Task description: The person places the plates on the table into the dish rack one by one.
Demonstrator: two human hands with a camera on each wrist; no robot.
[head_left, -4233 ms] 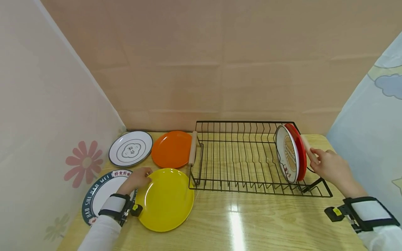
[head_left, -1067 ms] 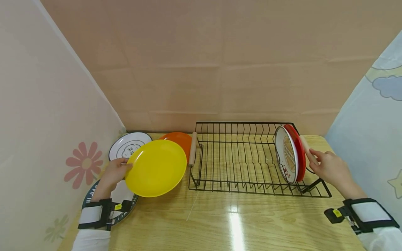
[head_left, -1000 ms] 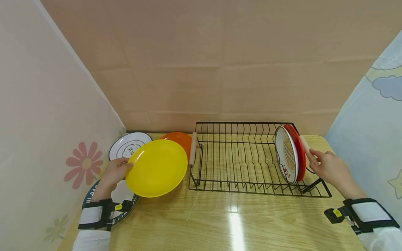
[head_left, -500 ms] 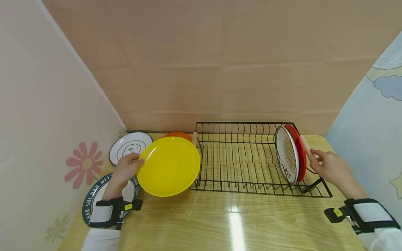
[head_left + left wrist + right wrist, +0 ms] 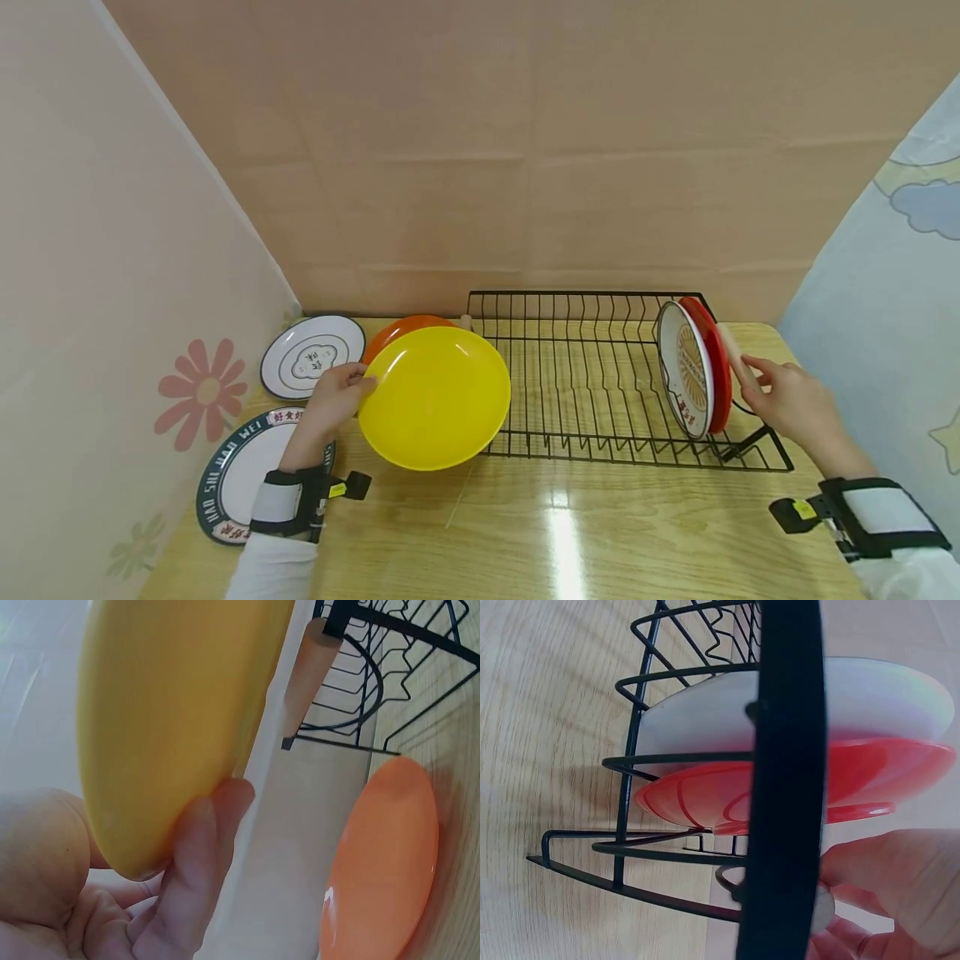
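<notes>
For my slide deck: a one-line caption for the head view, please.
Left hand holds a yellow plate beside the dish rack; right hand grips its handle.

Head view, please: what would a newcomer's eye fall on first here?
Most likely the bright yellow plate, held off the table at its rim by the left hand, at the left end of the black wire dish rack. Next, the red plate and a patterned white plate standing on edge at the rack's right end, where the right hand grips the wooden handle.
</notes>
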